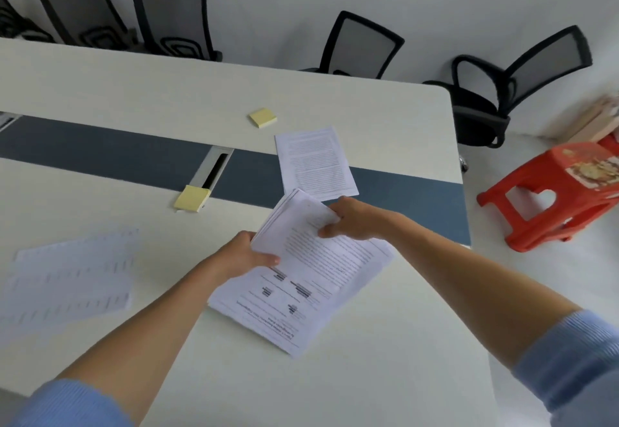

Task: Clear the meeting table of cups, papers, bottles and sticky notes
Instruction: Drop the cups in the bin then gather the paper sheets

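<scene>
A stack of printed papers (301, 279) is held above the near part of the white meeting table (100, 81). My left hand (246, 254) grips its left edge, and my right hand (355, 219) pinches its upper right corner. One printed sheet (315, 162) lies flat just beyond my hands, across the table's blue strip. More papers (70, 276) lie at the near left, blurred. One yellow sticky-note pad (192, 198) rests by the cable slot. A second sticky-note pad (263, 117) lies farther back.
A metal cable slot (214, 170) is set into the blue strip (100, 148). Several black mesh chairs (174, 21) stand along the far side and one at the right end. A red plastic stool (552, 192) stands on the floor to the right, past the table's edge.
</scene>
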